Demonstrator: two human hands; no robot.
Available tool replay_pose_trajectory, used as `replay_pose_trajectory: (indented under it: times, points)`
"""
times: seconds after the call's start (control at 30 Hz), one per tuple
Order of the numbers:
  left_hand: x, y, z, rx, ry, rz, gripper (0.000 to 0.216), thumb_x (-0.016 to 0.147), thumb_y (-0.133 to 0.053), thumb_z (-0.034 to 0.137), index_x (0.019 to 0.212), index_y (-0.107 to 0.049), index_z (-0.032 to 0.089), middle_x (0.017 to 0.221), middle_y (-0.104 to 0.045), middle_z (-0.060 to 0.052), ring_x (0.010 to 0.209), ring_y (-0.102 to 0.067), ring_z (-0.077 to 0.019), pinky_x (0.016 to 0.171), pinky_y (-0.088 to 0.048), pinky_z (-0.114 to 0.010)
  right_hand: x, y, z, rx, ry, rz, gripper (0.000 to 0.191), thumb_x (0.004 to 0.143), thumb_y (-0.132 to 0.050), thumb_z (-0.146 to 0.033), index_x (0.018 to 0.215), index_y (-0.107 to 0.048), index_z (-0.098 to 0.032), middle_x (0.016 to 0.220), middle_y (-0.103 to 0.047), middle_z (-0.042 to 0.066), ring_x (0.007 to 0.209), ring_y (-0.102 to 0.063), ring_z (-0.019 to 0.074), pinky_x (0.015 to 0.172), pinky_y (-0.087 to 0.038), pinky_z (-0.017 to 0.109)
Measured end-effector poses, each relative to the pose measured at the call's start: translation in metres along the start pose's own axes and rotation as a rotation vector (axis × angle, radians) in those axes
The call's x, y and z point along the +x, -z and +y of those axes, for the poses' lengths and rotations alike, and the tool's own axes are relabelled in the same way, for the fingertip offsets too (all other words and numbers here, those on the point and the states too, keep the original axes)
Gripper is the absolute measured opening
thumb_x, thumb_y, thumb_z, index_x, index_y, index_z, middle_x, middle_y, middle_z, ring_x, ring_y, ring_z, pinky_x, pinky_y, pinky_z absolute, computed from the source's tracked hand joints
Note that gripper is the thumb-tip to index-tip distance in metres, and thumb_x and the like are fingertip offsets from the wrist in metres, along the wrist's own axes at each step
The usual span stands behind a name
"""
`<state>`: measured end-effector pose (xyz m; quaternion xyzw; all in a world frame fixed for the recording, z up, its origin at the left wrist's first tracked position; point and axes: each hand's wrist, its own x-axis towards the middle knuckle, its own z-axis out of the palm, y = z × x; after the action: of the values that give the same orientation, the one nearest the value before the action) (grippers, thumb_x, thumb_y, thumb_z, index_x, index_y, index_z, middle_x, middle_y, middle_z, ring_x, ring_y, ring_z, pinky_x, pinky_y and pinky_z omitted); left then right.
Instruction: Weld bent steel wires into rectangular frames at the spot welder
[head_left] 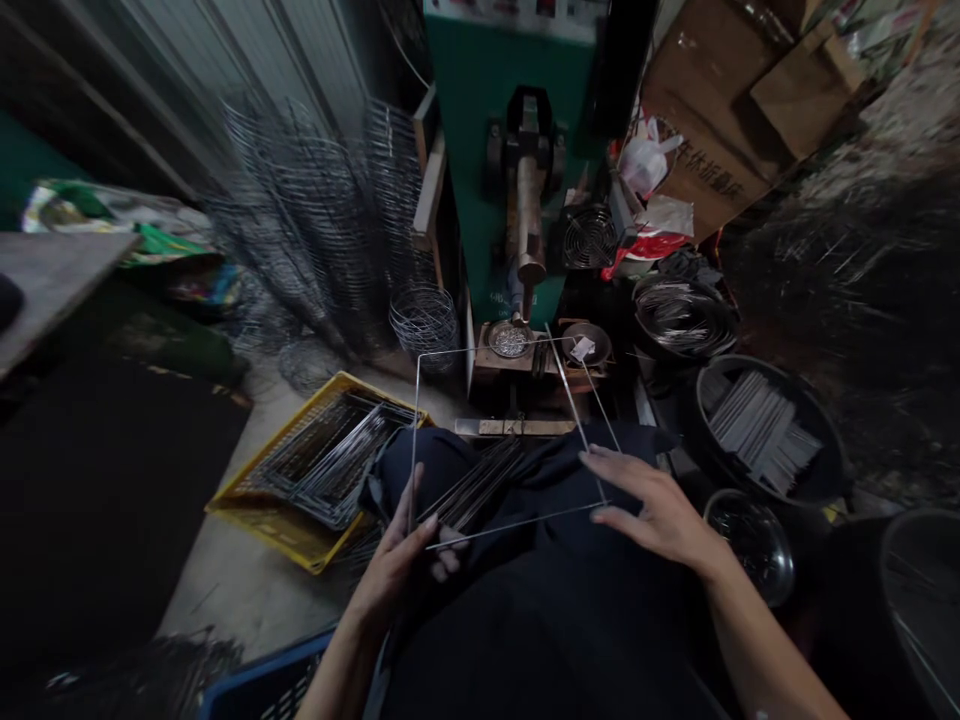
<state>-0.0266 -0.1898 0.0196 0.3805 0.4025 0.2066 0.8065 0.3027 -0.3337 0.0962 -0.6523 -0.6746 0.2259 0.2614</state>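
Note:
A thin rectangular wire frame (525, 521) is held above my lap, its far side reaching toward the machine. My left hand (405, 550) grips the frame's near left corner between thumb and fingers. At the near right corner, my right hand (652, 505) pinches a straight metal rod (570, 392) that runs along the frame's right side. A bundle of dark wire rods (480, 485) lies across my lap beneath the frame. Beyond the frame's far edge stands a green welding machine (465, 130) with a metal electrode arm (529, 225). Whether the rod is joined to the frame I cannot tell.
Left of my legs sits a yellow crate (262, 535) of wire frames. Stacked wire rings (322, 220) lean behind it. On the right are a black tub (832, 450) of rods and a metal bowl (784, 570). A small dish (491, 340) stands below the electrode.

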Motion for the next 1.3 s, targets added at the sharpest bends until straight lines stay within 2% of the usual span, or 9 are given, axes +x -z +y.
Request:
replay_pose_trajectory:
  times: [0.1, 0.2, 0.4, 0.57, 0.67, 0.8, 1.03, 1.17, 1.3]
  points:
    - [0.000, -0.005, -0.002, 0.001, -0.002, -0.008, 0.102, 0.086, -0.066, 0.035, 0.154, 0.010, 0.031, 0.078, -0.073, -0.009, 0.055, -0.067, -0.0205, 0.045, -0.050, -0.024, 0.011, -0.020, 0.002, -0.046, 0.023, -0.026, 0.060, 0.090, -0.065, -0.038, 0.145, -0.045, -0.028, 0.142, -0.053, 0.008, 0.135, -0.044, 0.0278, 0.111, -0.039, 0.049]
    - [0.000, -0.007, -0.003, -0.014, -0.013, 0.005, 0.104, 0.086, -0.067, 0.034, 0.154, 0.012, 0.029, 0.078, -0.073, -0.009, 0.054, -0.067, -0.0196, 0.045, -0.049, -0.023, 0.014, -0.029, 0.007, -0.094, 0.012, -0.027, 0.059, 0.091, -0.065, -0.037, 0.145, -0.045, -0.028, 0.141, -0.054, 0.007, 0.135, -0.044, 0.0265, 0.110, -0.040, 0.049]
    - [-0.002, 0.002, -0.005, -0.033, -0.014, 0.007, 0.099, 0.086, -0.066, 0.033, 0.155, 0.005, 0.031, 0.077, -0.073, -0.009, 0.050, -0.065, -0.0184, 0.042, -0.048, -0.022, 0.013, -0.024, 0.004, -0.204, -0.010, -0.030, 0.054, 0.091, -0.064, -0.036, 0.141, -0.049, -0.025, 0.137, -0.058, 0.007, 0.132, -0.049, 0.0270, 0.108, -0.042, 0.049]
    - [0.005, -0.016, -0.008, -0.052, -0.019, -0.018, 0.096, 0.089, -0.062, 0.032, 0.155, 0.009, 0.029, 0.076, -0.073, -0.009, 0.051, -0.064, -0.0179, 0.044, -0.050, -0.024, 0.010, -0.016, -0.005, -0.308, -0.034, 0.080, 0.054, 0.092, -0.061, -0.037, 0.142, -0.047, -0.023, 0.137, -0.057, 0.008, 0.134, -0.046, 0.0270, 0.108, -0.043, 0.048]
    - [0.011, -0.029, -0.006, -0.031, -0.029, -0.069, 0.093, 0.091, -0.059, 0.034, 0.155, 0.009, 0.027, 0.074, -0.072, -0.009, 0.052, -0.065, -0.0190, 0.045, -0.050, -0.024, 0.010, -0.019, -0.007, -0.294, 0.007, 0.063, 0.055, 0.094, -0.059, -0.036, 0.145, -0.043, -0.024, 0.142, -0.053, 0.007, 0.135, -0.044, 0.0257, 0.110, -0.041, 0.047]
    - [0.012, -0.032, 0.002, -0.011, 0.009, -0.106, 0.099, 0.090, -0.062, 0.034, 0.154, 0.013, 0.026, 0.076, -0.073, -0.010, 0.054, -0.066, -0.0201, 0.048, -0.051, -0.026, 0.011, -0.030, 0.000, -0.278, 0.023, 0.051, 0.055, 0.094, -0.059, -0.036, 0.146, -0.042, -0.025, 0.142, -0.053, 0.007, 0.136, -0.044, 0.0253, 0.109, -0.042, 0.048]
    - [0.006, -0.030, 0.005, -0.009, -0.016, -0.020, 0.098, 0.088, -0.064, 0.035, 0.156, 0.006, 0.023, 0.075, -0.072, -0.009, 0.051, -0.065, -0.0180, 0.049, -0.050, -0.024, 0.013, -0.040, 0.006, -0.246, 0.017, 0.051, 0.056, 0.093, -0.060, -0.035, 0.145, -0.043, -0.025, 0.141, -0.054, 0.007, 0.136, -0.043, 0.0255, 0.109, -0.042, 0.047]
    - [0.007, -0.028, 0.004, -0.006, -0.015, -0.029, 0.097, 0.087, -0.065, 0.036, 0.156, 0.002, 0.022, 0.073, -0.072, -0.009, 0.052, -0.065, -0.0182, 0.048, -0.050, -0.025, 0.016, -0.041, 0.004, -0.230, 0.028, 0.051, 0.055, 0.093, -0.060, -0.034, 0.145, -0.044, -0.024, 0.142, -0.053, 0.007, 0.136, -0.043, 0.0244, 0.109, -0.042, 0.045]
    - [0.008, -0.026, 0.003, -0.004, -0.016, -0.042, 0.097, 0.088, -0.063, 0.035, 0.156, 0.006, 0.023, 0.076, -0.073, -0.010, 0.052, -0.065, -0.0182, 0.048, -0.050, -0.025, 0.018, -0.043, 0.004, -0.223, 0.023, 0.033, 0.055, 0.092, -0.062, -0.033, 0.143, -0.047, -0.024, 0.140, -0.055, 0.008, 0.135, -0.045, 0.0243, 0.109, -0.043, 0.044]
